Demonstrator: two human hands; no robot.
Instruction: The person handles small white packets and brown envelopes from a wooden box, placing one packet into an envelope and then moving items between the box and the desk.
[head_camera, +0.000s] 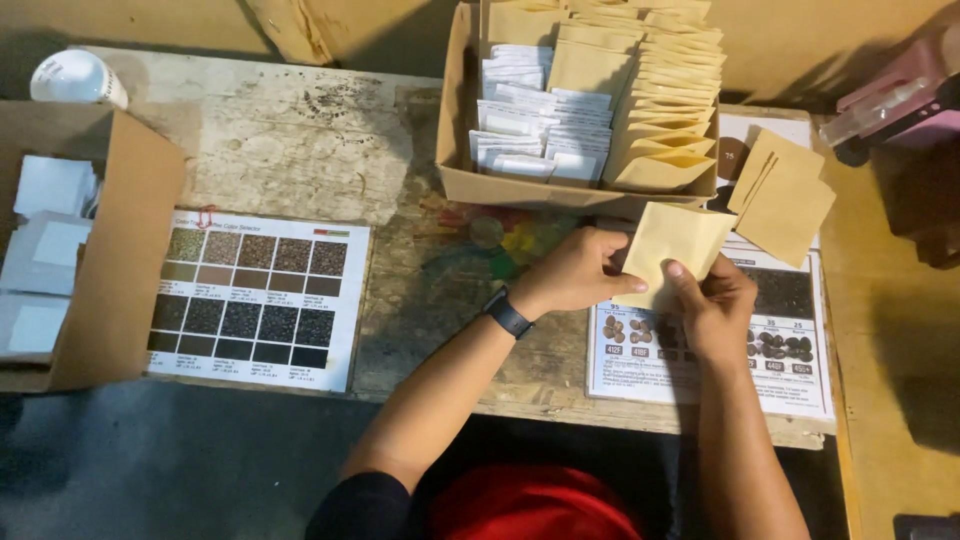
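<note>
Two hands: the left hand (572, 272) and right hand (715, 305). One kraft paper pouch (675, 243) held between them, two loose kraft pouches (780, 195) lying right (the boxed ones too many to count). Two cardboard boxes (455, 120) (115, 250), two printed charts (258, 298) (790, 350), one wristwatch (507, 316).

A worn, scratched wooden surface (300, 140) stands against a tan wall (150, 25). Dark grey floor (180, 470) lies below, in warm dim light.

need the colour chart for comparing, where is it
The colour chart lies flat on the table, left of the left hand, beside the open box at the left edge.
</note>
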